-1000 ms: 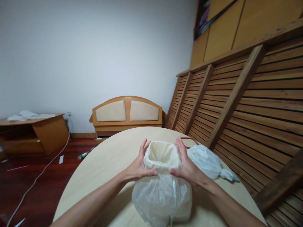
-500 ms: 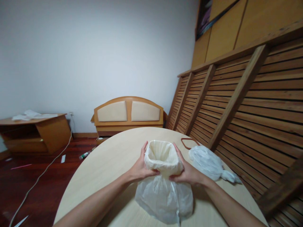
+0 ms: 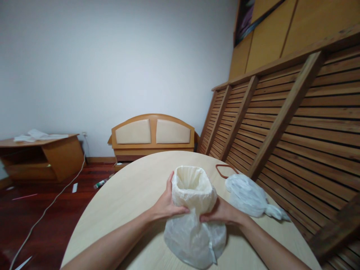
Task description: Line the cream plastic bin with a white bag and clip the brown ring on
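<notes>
A small bin [image 3: 194,195] stands on the round table in front of me, its mouth lined with a white plastic bag [image 3: 194,240]. The bag is folded over the rim and hangs loosely down the outside, bunching on the tabletop. My left hand [image 3: 168,204] grips the bin's left side, thumb across the front. Around the right side curls my right hand [image 3: 221,212], its thumb also at the front and its other fingers hidden behind the bag. A brown rectangular ring [image 3: 225,171] lies beyond on the right, near a knotted white plastic bag [image 3: 250,195].
The pale round table [image 3: 129,187] fills the near space. Slatted wooden panels [image 3: 281,138] lean along its right side. Behind it stands a padded headboard [image 3: 153,135]. At left are a low desk [image 3: 62,157] and a cable [image 3: 47,210] on the dark floor.
My right hand has slid lower down the bin's side, its fingers dropping from the rim behind the bag. The hanging bag has shifted slightly and looks narrower. My left hand stays nearly in place.
</notes>
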`<state>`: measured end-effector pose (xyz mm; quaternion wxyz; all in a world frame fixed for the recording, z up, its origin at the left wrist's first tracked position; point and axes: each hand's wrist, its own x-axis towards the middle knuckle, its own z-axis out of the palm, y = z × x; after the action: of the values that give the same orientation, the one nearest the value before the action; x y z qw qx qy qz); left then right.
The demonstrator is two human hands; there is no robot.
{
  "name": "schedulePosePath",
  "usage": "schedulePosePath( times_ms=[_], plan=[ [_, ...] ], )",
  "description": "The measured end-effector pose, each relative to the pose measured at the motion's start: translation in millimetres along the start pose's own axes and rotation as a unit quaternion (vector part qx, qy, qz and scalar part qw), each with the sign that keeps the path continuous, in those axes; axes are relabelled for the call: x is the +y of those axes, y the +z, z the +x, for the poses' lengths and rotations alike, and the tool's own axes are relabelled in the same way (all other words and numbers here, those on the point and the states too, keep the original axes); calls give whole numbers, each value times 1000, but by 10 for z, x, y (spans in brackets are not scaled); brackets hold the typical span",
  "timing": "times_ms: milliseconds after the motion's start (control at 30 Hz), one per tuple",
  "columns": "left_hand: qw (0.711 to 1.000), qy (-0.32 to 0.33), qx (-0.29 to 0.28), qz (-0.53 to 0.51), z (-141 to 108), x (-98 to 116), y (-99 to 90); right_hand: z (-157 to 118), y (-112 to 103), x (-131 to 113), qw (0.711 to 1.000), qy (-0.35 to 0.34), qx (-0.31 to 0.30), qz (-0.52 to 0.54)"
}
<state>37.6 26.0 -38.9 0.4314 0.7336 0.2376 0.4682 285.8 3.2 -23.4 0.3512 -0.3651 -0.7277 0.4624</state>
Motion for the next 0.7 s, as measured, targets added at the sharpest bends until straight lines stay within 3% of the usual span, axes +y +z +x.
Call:
schedulePosePath(
  times_ms=[100, 233, 333, 367, 400, 467, 533, 700],
  plan=[
    [1000, 3, -1, 7, -3, -43, -7, 11, -57, 27, 1000, -1, -17, -8],
    [999, -10, -28, -21, -32, 21, -55, 1, -477, -130, 995, -48, -41, -73],
    [1000, -9, -11, -10, -44, 77, -104, 105, -877, -281, 985, -19, -3, -172],
    [1000, -5, -2, 2, -46, 86, -117, 178, -979, -306, 977, -5, 40, -211],
    [1000, -2, 7, 15, -49, 92, -126, 266, -1056, -312, 957, 20, 87, -275],
    [999, 0, 21, 39, -60, 98, -135, 463, -1139, -272, 871, 118, 154, -451],
    [998, -5, 28, 48, -80, 110, -130, 645, -1149, -176, 814, 178, 183, -522],
    [999, -16, 16, 34, -119, 175, -110, 883, -1090, 136, 742, 279, 194, -578]
  ],
)
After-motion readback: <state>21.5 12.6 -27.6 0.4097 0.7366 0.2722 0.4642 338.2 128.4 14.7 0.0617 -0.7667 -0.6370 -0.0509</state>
